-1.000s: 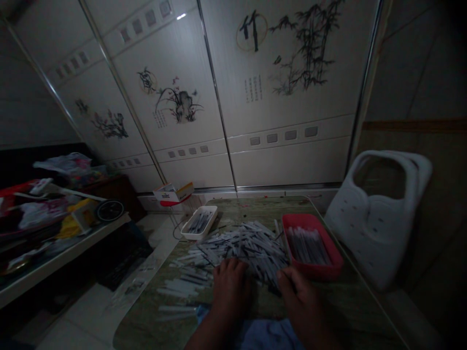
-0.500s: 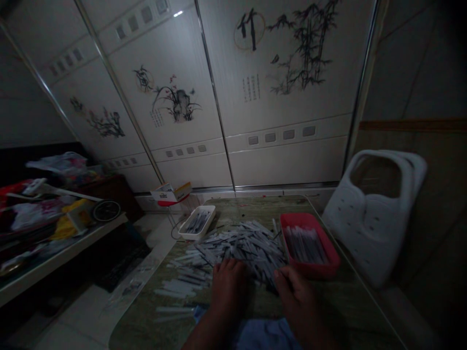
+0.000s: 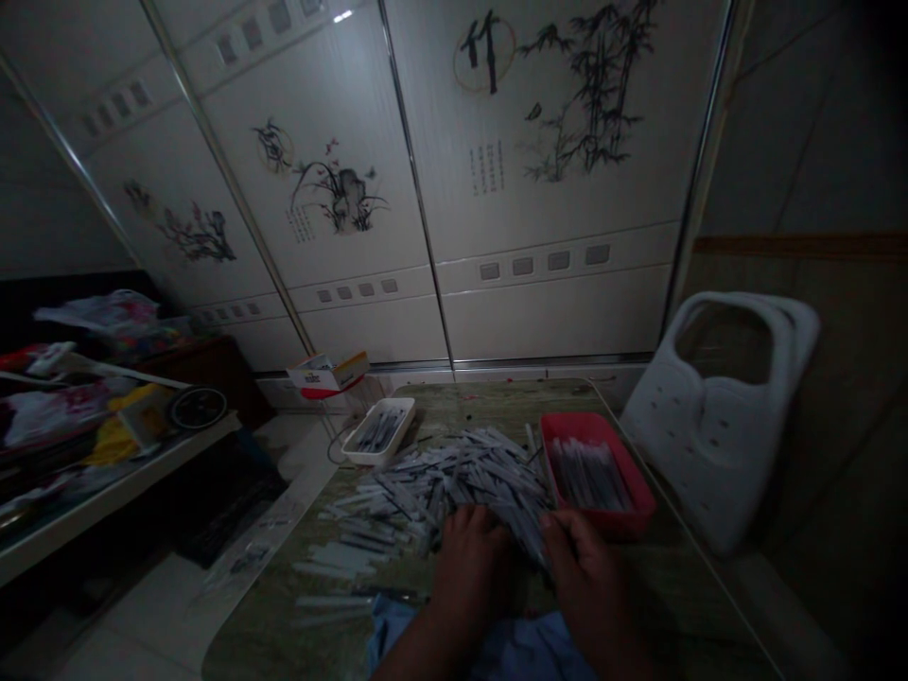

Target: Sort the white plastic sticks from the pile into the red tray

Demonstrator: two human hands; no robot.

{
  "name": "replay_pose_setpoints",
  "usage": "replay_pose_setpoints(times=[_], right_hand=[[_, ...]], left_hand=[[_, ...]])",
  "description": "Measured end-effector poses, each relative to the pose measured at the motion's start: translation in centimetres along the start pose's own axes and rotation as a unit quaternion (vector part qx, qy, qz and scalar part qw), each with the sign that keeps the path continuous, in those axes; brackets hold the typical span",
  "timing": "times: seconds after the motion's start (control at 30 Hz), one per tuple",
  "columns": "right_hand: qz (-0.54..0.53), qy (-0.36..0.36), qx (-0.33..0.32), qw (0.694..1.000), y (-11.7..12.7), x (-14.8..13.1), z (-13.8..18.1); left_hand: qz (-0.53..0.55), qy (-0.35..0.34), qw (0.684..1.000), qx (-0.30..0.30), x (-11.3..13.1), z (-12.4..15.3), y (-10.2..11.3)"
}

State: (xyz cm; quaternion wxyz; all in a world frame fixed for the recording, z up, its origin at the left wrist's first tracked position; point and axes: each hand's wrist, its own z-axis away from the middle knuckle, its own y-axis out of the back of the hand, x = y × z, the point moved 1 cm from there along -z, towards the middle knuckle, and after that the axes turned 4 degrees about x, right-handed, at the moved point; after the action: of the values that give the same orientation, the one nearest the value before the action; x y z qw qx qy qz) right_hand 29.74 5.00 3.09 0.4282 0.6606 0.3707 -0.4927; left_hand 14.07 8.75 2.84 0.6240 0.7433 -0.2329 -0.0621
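A heap of thin whitish and dark pen-like sticks (image 3: 461, 473) is spread over the middle of the table. My left hand (image 3: 472, 558) rests at the near edge of the heap, its fingers bent together and pointing down. Whatever is under those fingertips is hidden. My right hand (image 3: 585, 567) is closed in a pinch, thumb against forefinger, at the heap's right end near the red tub (image 3: 642, 497). Too dark to make out what it pinches. Similar sticks (image 3: 588, 473) lie lined up inside the tub.
At the table's (image 3: 270, 605) far left, a white tray (image 3: 408, 416) holds more sticks. Behind it, an open carton (image 3: 323, 376) sits on a red stool. A folded white plastic chair (image 3: 716, 426) leans at the right. Clutter covers a bench (image 3: 177, 445) at the left.
My left hand has moved right along the heap's near edge, closer to my right hand. My right hand has shifted slightly right. The view has turned a little.
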Motion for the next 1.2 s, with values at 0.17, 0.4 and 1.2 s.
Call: replay_pose_setpoints(times=[0.17,0.4,1.2], right_hand=[[-0.01,-0.002,0.003,1.0,0.0,0.0,-0.2],[-0.021,0.01,0.007,1.0,-0.1,0.2,-0.2],[-0.001,-0.002,-0.001,1.0,0.2,-0.1,-0.2]], left_hand=[[0.0,0.0,1.0,-0.002,0.1,0.0,0.0],[0.002,0.019,1.0,0.003,0.4,-0.1,0.0],[0.064,-0.007,0.998,0.03,-0.1,0.6,0.4]])
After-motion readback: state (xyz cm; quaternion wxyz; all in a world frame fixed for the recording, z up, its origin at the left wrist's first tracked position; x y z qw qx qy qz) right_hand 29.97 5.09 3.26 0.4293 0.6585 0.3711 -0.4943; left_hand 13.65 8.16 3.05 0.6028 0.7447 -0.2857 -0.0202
